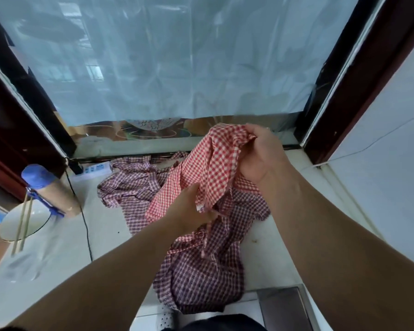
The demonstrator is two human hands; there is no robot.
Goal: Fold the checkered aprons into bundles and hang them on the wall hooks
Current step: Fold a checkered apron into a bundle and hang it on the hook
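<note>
A red-and-white checkered apron [210, 168] is lifted off the white counter [110, 225]. My right hand [261, 154] grips its bunched top edge up near the window sill. Lower down, my left hand [189, 209] pinches a hanging fold of the same apron. Beneath it a pile of darker purple-checkered aprons [201, 266] lies crumpled on the counter, spreading toward the back left and hanging over the near edge. No wall hooks are in view.
A bottle with a blue cap [50, 189] lies at the left beside a white bowl with chopsticks [22, 223]. A power strip [96, 168] and a black cable [86, 230] sit by the window. Plastic sheeting [177, 58] covers the window. Dark wooden frames stand on both sides.
</note>
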